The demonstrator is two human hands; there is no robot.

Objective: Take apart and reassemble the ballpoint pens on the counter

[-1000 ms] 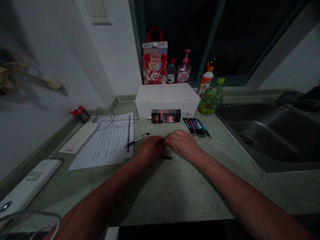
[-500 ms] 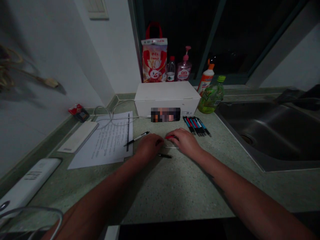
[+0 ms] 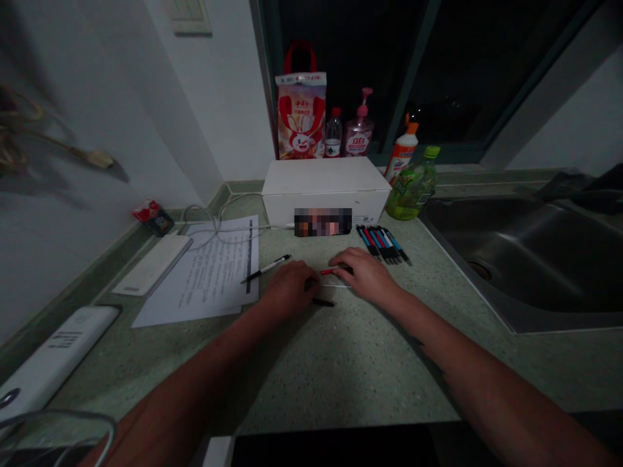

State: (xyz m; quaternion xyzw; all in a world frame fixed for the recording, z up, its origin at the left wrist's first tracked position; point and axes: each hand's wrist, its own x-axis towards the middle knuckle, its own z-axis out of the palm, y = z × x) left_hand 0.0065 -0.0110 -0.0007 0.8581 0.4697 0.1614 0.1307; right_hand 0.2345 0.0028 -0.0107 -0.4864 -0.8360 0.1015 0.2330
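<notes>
My right hand (image 3: 365, 272) holds a small red pen part (image 3: 328, 271) between thumb and fingers over the middle of the counter. Close on its left, my left hand (image 3: 292, 285) has its fingers curled together; what they pinch, if anything, is too hidden to tell. A black piece (image 3: 323, 303) lies just below the left fingertips. Left of that hand, a white and black pen (image 3: 267, 268) touches the edge of a printed sheet (image 3: 214, 272). A row of several pens (image 3: 382, 245), blue, red, white and black, rests beyond my right hand.
A white box (image 3: 325, 176) stands at the back with a phone (image 3: 322, 222) leaning on it. Bottles, among them a green one (image 3: 413, 188), stand behind. A steel sink (image 3: 535, 259) is at right. A white power strip (image 3: 61, 357) and cables lie at left.
My right hand has turned slightly and moved a little right, with the red part now pointing left from its fingertips. The left hand has shifted very slightly.
</notes>
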